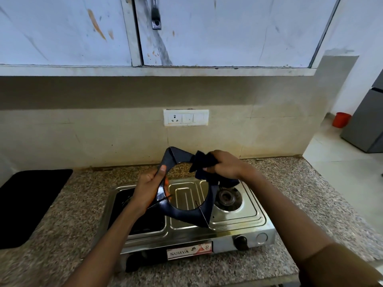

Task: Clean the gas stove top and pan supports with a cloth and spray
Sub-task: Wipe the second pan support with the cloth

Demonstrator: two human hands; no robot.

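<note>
Steel stove (pixel 238 216) labelled "SURYA"

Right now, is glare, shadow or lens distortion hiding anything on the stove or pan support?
Head view: wide-angle bending at the edges; bright reflections on the stove top; its left side is dark under the left hand; the pan support and cloth in the right hand stay readable.

A speckled granite counter (pixel 290 195) runs along the tiled wall. A steel two-burner stove (pixel 238 222) sits on it near the middle, front edge close to the counter's near edge, its bare right burner (pixel 227 197) showing. A black mat (pixel 27 204) lies flat on the counter at the left, well apart from the stove.
</note>
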